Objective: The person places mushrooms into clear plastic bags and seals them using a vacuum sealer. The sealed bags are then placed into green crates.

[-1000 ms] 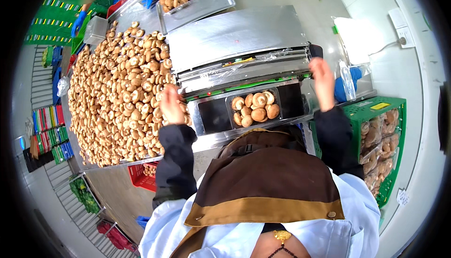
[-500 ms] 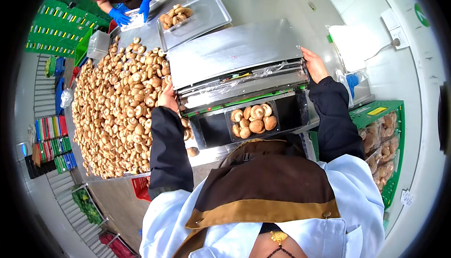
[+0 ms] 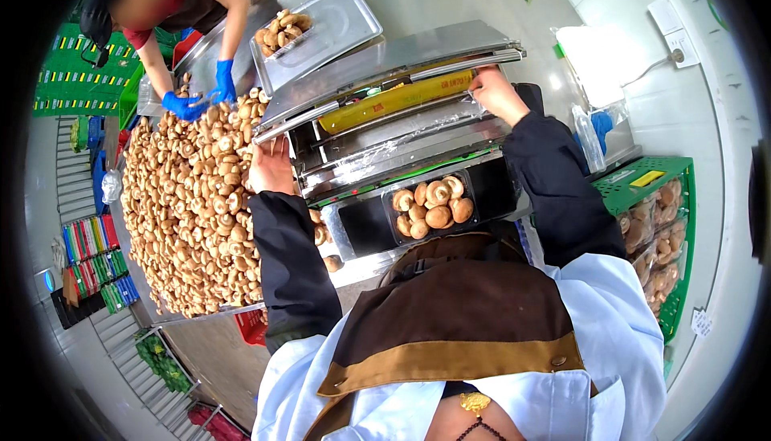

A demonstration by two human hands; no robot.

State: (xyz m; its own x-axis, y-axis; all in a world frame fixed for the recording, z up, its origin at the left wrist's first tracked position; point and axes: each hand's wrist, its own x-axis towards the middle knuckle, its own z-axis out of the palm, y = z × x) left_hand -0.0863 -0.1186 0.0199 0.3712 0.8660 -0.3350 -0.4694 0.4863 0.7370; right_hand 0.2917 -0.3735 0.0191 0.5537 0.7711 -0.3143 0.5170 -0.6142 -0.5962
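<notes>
A film-wrapping machine stands before me with its metal lid (image 3: 393,59) tilted up. Under the lid a yellow film roll (image 3: 401,104) shows, and clear plastic film (image 3: 385,154) stretches across the machine's front. At the lid's lower left corner, my left hand (image 3: 271,169) is closed on its edge. My right hand (image 3: 499,97) reaches under the lid to the roll's right end, its fingers closed; what they pinch is too small to make out. On the black front plate, a clear tray of mushrooms (image 3: 434,206) sits close to my body.
A large heap of mushrooms (image 3: 193,216) covers the table's left side. Behind the lid lies a metal tray (image 3: 353,19) bearing a pack of mushrooms (image 3: 283,30). Green crate (image 3: 642,192) with packed mushrooms stands at right. A co-worker's blue-gloved hands (image 3: 221,83) are over the heap.
The lid has been raised, uncovering the yellow roll. My right hand has moved left and inward to the roll's end. The co-worker's hands have moved nearer, from a white tray to the heap.
</notes>
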